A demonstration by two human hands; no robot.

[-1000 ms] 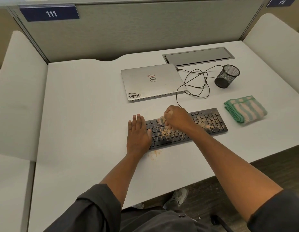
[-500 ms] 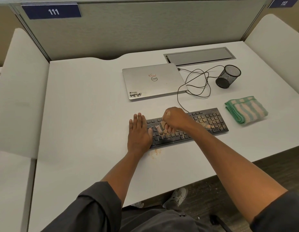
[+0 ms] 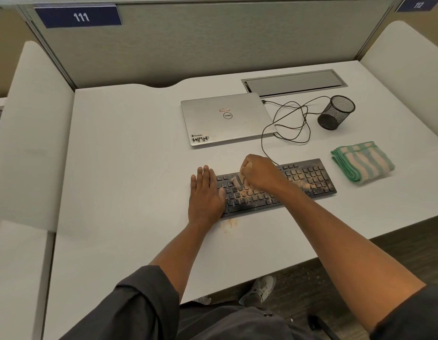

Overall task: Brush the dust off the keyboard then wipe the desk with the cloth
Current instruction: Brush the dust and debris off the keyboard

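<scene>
A black keyboard point(image 3: 308, 179) lies on the white desk point(image 3: 129, 168), speckled with tan dust. My right hand point(image 3: 261, 174) grips a small brush point(image 3: 237, 182) whose bristles touch the keys left of the middle. My left hand point(image 3: 205, 195) lies flat with straight fingers on the keyboard's left end, pressing it down. A folded green and beige striped cloth point(image 3: 362, 161) rests on the desk to the right of the keyboard. A small patch of dust point(image 3: 229, 224) lies on the desk just in front of the keyboard.
A closed silver laptop point(image 3: 225, 119) sits behind the keyboard, with a tangled black cable point(image 3: 291, 123) beside it. A black mesh pen cup point(image 3: 337, 112) lies tipped at the right. A metal cable hatch point(image 3: 294, 82) is set in the desk's back. Partition walls surround the desk.
My right hand has swept the brush a little to the left and back across the keys. My left hand has stayed flat on the keyboard's left end.
</scene>
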